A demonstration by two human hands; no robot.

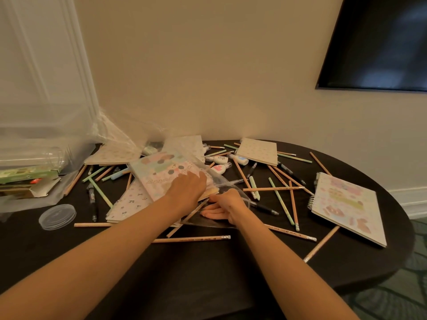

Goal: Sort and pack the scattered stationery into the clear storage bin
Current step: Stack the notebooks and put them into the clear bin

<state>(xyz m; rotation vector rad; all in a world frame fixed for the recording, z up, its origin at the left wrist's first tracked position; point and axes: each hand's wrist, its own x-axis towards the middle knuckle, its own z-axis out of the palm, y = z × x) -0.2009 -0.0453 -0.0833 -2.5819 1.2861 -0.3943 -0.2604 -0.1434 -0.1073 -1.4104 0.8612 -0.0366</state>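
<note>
Notebook (159,174) lies mid-table under your left hand (187,186), whose fingers are spread flat on the cover. Its long axis runs near-right to far-left. Your right hand (221,210) is low at the clear sleeve (231,189), fingers straight; can't tell if it pinches. Bin (46,135) stands far left, so your left hand is nearer.

Centre of frame: the left hand (188,187) is resting, fingers spread, on a pastel notebook (159,172) sitting partly inside a clear plastic sleeve (227,187). Just to its right, the right hand (225,207) is lying against the sleeve; grip undetermined. Pencils (191,239) are lying scattered across the dark table (208,285). A clear storage bin (34,139) is standing at the left edge.
</note>
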